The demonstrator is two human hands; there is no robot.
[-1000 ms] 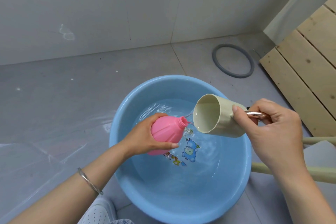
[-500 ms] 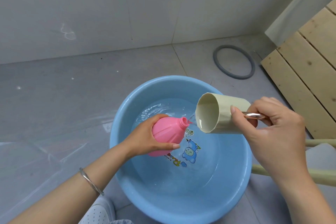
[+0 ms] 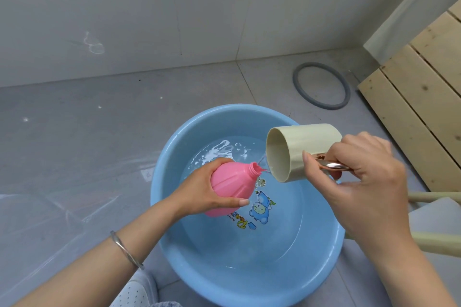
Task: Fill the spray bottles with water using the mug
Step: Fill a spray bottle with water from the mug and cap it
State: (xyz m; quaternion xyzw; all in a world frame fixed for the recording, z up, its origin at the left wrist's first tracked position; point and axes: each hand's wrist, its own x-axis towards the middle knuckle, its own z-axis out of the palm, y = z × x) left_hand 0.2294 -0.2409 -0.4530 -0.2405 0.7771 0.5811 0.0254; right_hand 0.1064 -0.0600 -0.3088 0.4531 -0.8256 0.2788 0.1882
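Two hands work over a blue basin (image 3: pixel 169 157) at the lower centre of the frame. The left hand (image 3: pixel 199 192), a metal bracelet (image 3: pixel 124 249) on its wrist, curls round the belly of a capless pink spray bottle (image 3: pixel 232 187), which is tilted above the basin's water with its open neck pointing up and right. The right hand (image 3: pixel 361 177) grips the shiny handle of a pale green mug (image 3: pixel 299 152), thumb against its side. The mug lies tipped, mouth facing left, its lower lip just beside the bottle's neck, with a thin stream of water (image 3: pixel 262 161) between them. A grey ring (image 3: pixel 321 86) lies on the floor at upper right, near wooden slats (image 3: pixel 411 97).
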